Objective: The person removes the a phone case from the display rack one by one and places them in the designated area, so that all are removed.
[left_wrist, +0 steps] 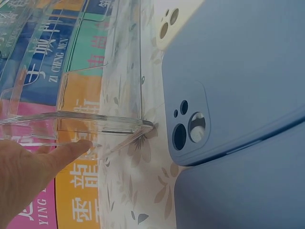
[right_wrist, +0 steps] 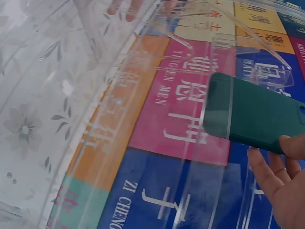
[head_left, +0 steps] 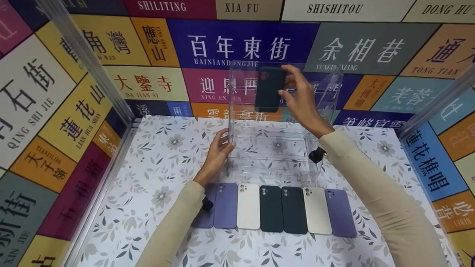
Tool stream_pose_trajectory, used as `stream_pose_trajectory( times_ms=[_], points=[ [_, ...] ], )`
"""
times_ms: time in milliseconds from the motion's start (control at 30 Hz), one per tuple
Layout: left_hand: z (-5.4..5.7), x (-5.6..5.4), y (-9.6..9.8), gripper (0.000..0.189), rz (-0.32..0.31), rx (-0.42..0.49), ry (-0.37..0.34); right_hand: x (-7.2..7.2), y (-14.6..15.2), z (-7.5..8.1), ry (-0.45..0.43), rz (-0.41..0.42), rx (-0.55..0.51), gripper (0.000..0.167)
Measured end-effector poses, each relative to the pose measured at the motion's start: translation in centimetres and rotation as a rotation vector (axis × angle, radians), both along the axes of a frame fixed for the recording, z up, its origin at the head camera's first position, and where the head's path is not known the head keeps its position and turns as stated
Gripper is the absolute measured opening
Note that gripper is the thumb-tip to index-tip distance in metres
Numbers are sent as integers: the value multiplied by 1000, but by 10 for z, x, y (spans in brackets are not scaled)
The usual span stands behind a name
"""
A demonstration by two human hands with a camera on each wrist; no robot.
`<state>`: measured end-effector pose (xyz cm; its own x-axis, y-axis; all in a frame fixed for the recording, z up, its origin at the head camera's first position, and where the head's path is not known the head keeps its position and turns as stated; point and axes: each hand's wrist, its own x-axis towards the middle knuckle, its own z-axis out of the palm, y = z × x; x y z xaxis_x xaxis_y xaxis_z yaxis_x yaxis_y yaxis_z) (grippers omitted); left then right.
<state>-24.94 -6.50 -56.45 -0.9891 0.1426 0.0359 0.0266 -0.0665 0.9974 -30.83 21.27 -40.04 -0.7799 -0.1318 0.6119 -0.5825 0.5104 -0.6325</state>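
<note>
A dark green phone case [head_left: 268, 89] is pinched by my right hand [head_left: 300, 94] along its right edge, thumb against fingers. It stands upright at the upper level of a clear acrylic tiered stand [head_left: 274, 154]. In the right wrist view, the case's [right_wrist: 252, 112] lower end lies behind a clear strip. My left hand [head_left: 218, 152] touches the stand's left side, its fingertips against the panel. In front of the stand lies a row of phone cases: purple [head_left: 225, 205], white [head_left: 248, 207], dark green [head_left: 271, 208] and cream [head_left: 317, 210]. My left wrist partly hides the leftmost purple case.
A white floral cloth [head_left: 163, 196] covers the table. Behind the stand rises a wall [head_left: 241, 40] of coloured panels with lettering. Clear upright edges stand at left and right. A dark camera [head_left: 316, 155] sits on my right wrist.
</note>
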Motion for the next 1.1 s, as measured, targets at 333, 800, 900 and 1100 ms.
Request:
stream_pose_trajectory(
  times_ms=[333,800,900,1100],
  points=[
    [2,-1,0,59,-17,-5,-5,8,5,-2,146,-38,-68,53],
    [0,0,-1,61,-10,-19,-16,33,26,8,133,-63,-143,60],
    [0,0,-1,61,-3,-21,-18,41,31,6,109,-63,-130,61],
    [1,2,-1,62,0,-17,-13,59,41,-1,28,-73,-125,64]
  ],
)
